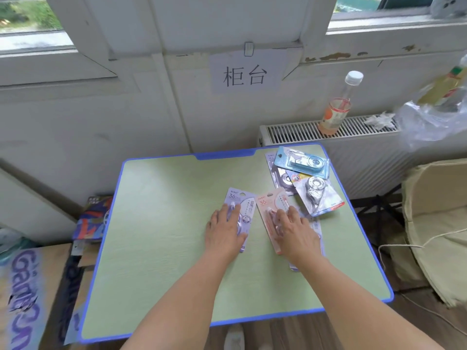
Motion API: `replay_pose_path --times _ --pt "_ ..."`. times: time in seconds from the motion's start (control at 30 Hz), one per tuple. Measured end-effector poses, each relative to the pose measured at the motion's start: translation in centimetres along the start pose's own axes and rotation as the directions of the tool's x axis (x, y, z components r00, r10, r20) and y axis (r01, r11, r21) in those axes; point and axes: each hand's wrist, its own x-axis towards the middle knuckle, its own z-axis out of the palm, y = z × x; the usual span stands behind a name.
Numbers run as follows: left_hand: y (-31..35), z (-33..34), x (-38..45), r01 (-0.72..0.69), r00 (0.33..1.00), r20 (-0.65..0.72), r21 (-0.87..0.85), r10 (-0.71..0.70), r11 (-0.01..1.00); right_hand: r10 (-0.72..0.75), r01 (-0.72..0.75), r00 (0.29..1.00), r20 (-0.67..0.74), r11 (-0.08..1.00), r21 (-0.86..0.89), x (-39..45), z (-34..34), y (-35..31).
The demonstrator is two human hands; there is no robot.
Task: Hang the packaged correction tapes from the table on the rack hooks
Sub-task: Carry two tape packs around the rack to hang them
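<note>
Purple carded correction-tape pack flat on green bench, long axis running away from body, hang hole at far end; left hand pressing on near half, grip spread. Pink carded pack just beside, likewise under right hand. No rack in view.

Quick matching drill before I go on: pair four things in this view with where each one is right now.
Things:
1. purple pack
2. pink pack
3. blue pack
4. bottle

Places:
A. on the radiator by the wall
B. under the right hand
C. top of the pile at the table's far right corner
D. under the left hand

Pairs: 1-D, 2-B, 3-C, 4-A
</note>
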Motion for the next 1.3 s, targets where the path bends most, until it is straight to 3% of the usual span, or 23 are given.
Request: replay_pose_path --times 0.13,0.23,0.4,0.6,1.0,1.3 --pt "0.0 0.5 0.6 0.043 0.995 0.089 -0.027 -0.040 0.999 0.002 -0.003 1.000 0.026 1.000 0.016 -0.3 -0.3 0.6" --pt "0.3 1.0 0.1 0.056 0.998 0.021 -0.046 -0.055 0.997 0.029 -0.030 0.999 0.025 0.997 0.064 -0.4 -0.6 0.9" --pt "1.5 2.0 -0.6 0.103 0.994 -0.058 0.101 -0.097 0.990 0.061 -0.061 0.998 0.004 0.992 0.110 -0.6 -0.9 0.9" --pt "2.1 0.6 -0.8 0.238 0.971 -0.028 -0.031 -0.239 0.971 0.057 -0.056 0.998 -0.003 0.992 0.113 -0.8 -0.8 0.9" --pt "2.3 1.7 -3.3 0.187 0.975 -0.086 -0.202 -0.207 0.961 0.018 -0.009 0.999 -0.043 0.980 0.197 -1.0 -1.4 1.0" --pt "4.2 -0.3 -3.8 0.114 0.983 -0.117 -0.217 -0.142 0.969 0.122 -0.099 0.990 -0.074 0.961 0.259 -2.9 -3.0 1.5"
